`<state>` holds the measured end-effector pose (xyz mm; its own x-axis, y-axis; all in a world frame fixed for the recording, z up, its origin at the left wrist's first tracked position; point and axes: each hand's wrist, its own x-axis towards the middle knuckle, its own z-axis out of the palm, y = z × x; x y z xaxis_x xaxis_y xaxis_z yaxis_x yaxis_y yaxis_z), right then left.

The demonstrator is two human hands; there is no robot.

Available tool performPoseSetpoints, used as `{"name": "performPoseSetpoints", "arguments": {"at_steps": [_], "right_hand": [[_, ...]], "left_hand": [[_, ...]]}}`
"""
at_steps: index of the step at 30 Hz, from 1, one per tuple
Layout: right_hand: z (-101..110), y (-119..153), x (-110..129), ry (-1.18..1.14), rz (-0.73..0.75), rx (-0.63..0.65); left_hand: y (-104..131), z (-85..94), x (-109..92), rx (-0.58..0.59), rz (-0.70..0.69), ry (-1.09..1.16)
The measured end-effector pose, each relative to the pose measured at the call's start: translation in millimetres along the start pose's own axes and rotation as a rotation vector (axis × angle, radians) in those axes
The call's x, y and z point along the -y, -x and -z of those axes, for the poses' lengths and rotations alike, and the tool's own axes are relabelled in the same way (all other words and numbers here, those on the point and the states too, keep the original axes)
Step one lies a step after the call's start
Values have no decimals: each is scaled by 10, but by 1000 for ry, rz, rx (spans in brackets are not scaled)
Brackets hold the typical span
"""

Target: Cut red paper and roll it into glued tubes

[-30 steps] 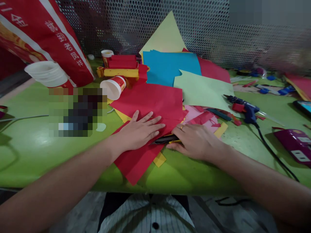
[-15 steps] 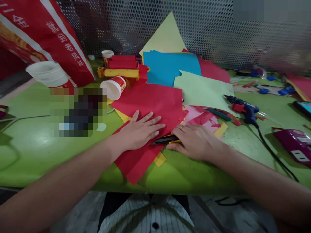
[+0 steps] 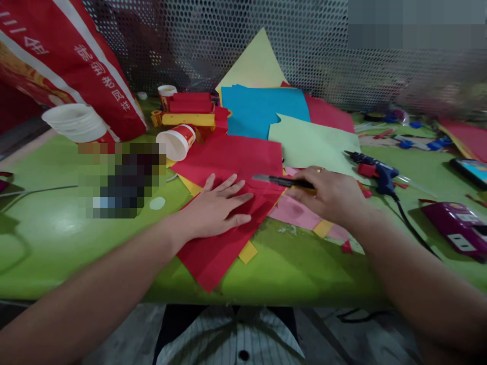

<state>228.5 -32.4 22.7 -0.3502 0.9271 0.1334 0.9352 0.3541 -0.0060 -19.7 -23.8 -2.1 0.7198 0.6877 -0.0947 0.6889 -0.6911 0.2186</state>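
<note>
Characters [image 3: 94, 68] mark the red bag [image 3: 63, 53]; right hand [image 3: 335, 195] grips knife [image 3: 287, 181], left hand [image 3: 211, 212] splays on red paper [image 3: 213, 261].

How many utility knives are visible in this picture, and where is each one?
1: a black utility knife in the right hand, its blade over red paper. Others may be hidden beneath the sheets.

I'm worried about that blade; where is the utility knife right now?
In the head view, just right of centre: the utility knife is in the right hand, blade over the red paper, near the left hand.
</note>
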Motion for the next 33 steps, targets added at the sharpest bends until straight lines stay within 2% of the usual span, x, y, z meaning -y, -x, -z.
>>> {"name": "performPoseSetpoints", "arguments": {"at_steps": [2, 4, 8, 11, 13, 16, 21, 25, 29, 33], "right_hand": [[-30, -77, -101, 46, -150, 21], [-75, -139, -141, 80, -231, 63], [-181, -191, -104, 108, -248, 102], [-261, -192, -82, 109, -197, 47], [-295, -184, -84, 88, -96, -39], [-289, -161, -60, -4, 134, -132], [-208, -153, 100, -52, 523, -32], [-191, -205, 199, 39, 665, 24], [-158, -252, 274, 38, 613, 64], [-92, -339, 357, -52, 309, 120]], "left_hand": [[17, 28, -23, 3, -15, -19], [33, 48, -46, 5, -19, -40], [58, 73, -79, 32, 20, -62], [57, 72, -82, 38, 27, -64], [46, 63, -73, 24, 24, -57], [32, 48, -52, 8, 19, -29], [33, 41, -4, -48, 19, 77], [33, 45, 43, -107, 54, 169], [27, 46, 78, -162, 66, 216], [23, 46, 93, -228, 84, 271]]}}
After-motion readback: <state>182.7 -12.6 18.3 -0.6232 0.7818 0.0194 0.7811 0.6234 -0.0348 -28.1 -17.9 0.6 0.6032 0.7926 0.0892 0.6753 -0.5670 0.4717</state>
